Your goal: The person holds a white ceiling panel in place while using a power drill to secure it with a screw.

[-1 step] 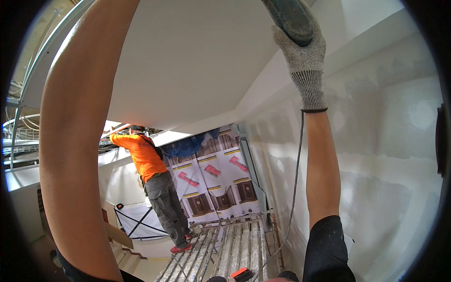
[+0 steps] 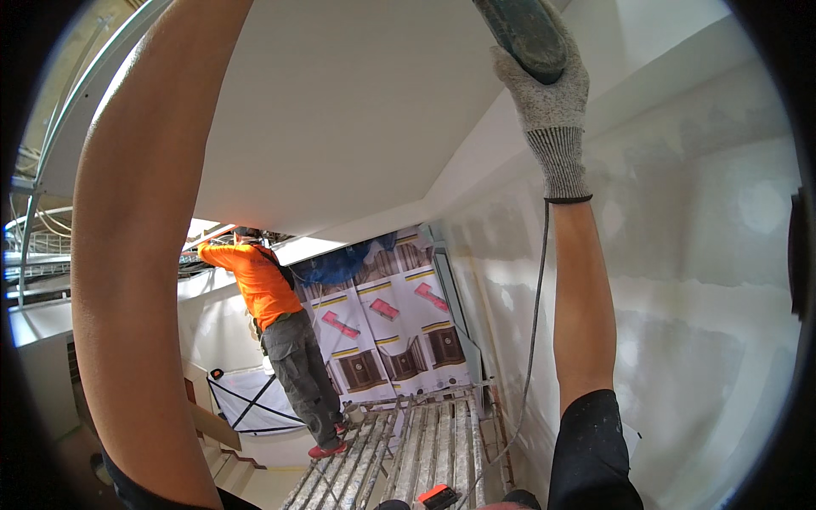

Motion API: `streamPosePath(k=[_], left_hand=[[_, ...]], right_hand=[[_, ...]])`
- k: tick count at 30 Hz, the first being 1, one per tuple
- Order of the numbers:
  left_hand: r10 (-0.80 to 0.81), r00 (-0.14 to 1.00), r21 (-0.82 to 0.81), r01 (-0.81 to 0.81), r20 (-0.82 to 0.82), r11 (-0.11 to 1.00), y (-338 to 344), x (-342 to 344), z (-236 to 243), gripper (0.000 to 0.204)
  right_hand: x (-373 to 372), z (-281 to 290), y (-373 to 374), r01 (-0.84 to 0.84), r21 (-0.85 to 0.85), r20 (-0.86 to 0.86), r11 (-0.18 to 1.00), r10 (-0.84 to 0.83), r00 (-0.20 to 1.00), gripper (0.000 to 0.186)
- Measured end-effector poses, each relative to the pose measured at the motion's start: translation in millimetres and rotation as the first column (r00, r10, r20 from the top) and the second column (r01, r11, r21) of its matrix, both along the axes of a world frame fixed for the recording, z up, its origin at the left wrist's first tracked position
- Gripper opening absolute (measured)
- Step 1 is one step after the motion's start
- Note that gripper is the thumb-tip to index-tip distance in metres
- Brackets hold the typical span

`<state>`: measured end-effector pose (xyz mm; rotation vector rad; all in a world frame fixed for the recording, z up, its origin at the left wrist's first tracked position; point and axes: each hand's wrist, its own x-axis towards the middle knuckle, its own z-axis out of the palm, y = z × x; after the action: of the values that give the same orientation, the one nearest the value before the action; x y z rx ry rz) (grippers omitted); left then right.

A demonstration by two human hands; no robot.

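Though gloved — hand (image 2: 551,104) (curled) round tool (image 2: 529,38)

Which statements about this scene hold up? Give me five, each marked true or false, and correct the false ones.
1. The right hand wears a grey knitted glove. True.
2. The right hand is empty. False: it holds a dark rounded tool.
3. The co-worker wears an orange top. True.
4. The co-worker is kneeling. False: the co-worker stands on a slatted platform.
5. The left hand is in view. False: only the left arm shows.
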<state>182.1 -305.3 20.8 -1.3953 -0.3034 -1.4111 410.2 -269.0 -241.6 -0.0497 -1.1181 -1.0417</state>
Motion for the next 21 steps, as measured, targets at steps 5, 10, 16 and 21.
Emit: streamPosePath(k=[5, 10, 16, 21], left_hand=[[-0.035, 0.999, -0.016, 0.035, -0.005, 0.999, -3.9, 2.2, -6.8, 0.083], [0.015, 1.000, -0.014, -0.015, -0.013, 1.000, 3.8, -5.9, 2.1, 0.082], [-0.024, 1.000, 0.012, 0.024, -0.006, 1.000, -5.1, 7.1, -0.8, 0.082], [-0.003, 1.000, 0.004, 0.003, 0.005, 1.000, 4.5, -3.9, 1.5, 0.081]], right_hand=[[7.5, 0.7, -7.7, -0.004, -0.022, -0.043, 1.000, 0.003, 0.999, 0.081], [0.6, 4.4, 0.2, 0.051, -0.038, -0.056, 0.998, -0.053, 0.997, 0.081], [5.7, 4.6, -16.5, 0.155, 0.002, -0.076, 0.988, -0.155, 0.985, 0.081], [0.1, 10.4, -6.2, 0.056, -0.023, -0.015, 0.998, -0.056, 0.998, 0.079]])
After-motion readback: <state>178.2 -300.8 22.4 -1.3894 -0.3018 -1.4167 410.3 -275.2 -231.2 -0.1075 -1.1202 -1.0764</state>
